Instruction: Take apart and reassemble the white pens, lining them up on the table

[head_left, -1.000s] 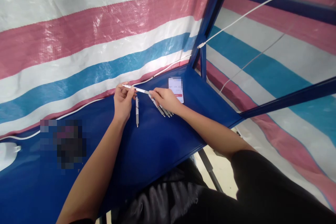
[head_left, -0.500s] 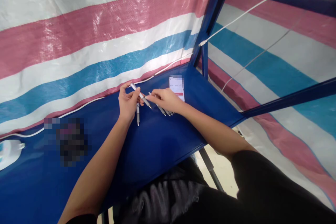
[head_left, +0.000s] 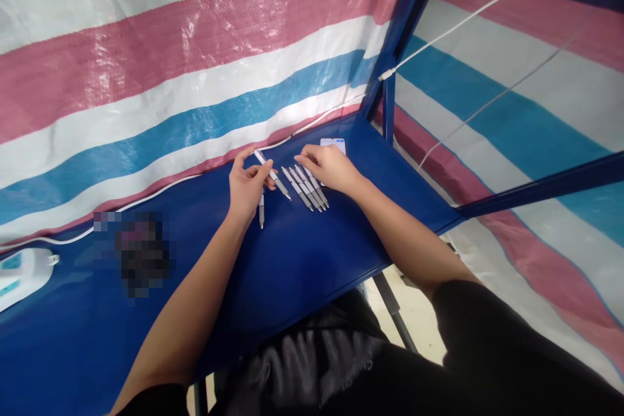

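Pen (head_left: 279, 184), white and grey, is pinched by left hand (head_left: 246, 187), right hand's (head_left: 330, 166) grip unclear.

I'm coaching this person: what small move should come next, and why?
Probably lower the slim white-and-grey pen in the left hand onto the blue tabletop, beside the row of similar white-and-grey pens: it slants much as they do, and its tip is near the row.
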A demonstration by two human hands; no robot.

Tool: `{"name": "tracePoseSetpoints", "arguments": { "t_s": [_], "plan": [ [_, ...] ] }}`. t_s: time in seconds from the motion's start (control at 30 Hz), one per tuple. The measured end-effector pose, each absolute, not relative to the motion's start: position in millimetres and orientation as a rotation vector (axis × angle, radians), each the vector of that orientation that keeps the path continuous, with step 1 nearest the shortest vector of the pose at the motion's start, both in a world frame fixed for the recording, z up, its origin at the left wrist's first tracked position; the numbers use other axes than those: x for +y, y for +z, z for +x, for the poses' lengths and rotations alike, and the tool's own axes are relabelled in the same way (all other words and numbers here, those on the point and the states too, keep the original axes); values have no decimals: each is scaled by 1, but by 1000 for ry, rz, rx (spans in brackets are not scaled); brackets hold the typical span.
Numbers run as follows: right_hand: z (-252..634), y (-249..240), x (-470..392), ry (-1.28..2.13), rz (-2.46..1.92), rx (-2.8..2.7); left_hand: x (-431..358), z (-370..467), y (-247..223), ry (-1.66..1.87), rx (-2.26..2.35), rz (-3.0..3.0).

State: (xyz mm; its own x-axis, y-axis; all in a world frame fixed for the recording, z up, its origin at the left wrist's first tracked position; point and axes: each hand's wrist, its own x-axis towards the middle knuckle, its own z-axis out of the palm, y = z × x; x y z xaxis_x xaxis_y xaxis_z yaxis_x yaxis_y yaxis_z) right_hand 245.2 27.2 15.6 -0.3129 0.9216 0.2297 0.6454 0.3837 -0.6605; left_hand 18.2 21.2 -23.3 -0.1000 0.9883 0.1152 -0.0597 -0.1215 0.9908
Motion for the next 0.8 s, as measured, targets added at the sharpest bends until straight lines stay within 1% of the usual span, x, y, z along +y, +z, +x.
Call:
{"name": "tracePoseSetpoints", "arguments": {
  "t_s": [0.2,0.33,0.4,0.6,0.8],
  "plan": [
    [248,15,29,547,-1360,-2127,19,20,-21,1368,1151,1191],
    [243,8,25,324,-1181,-2286,16,22,-15,1328,1141,1189],
    [238,1,23,266,-1087,-2388,15,23,-13,1307,1140,1192],
    [226,-16,30,305,-1047,-2581,12,22,-11,1195,1201,1229],
    [229,-16,35,314,-1025,-2578,13,20,-10,1164,1239,1246]
  ]
}}
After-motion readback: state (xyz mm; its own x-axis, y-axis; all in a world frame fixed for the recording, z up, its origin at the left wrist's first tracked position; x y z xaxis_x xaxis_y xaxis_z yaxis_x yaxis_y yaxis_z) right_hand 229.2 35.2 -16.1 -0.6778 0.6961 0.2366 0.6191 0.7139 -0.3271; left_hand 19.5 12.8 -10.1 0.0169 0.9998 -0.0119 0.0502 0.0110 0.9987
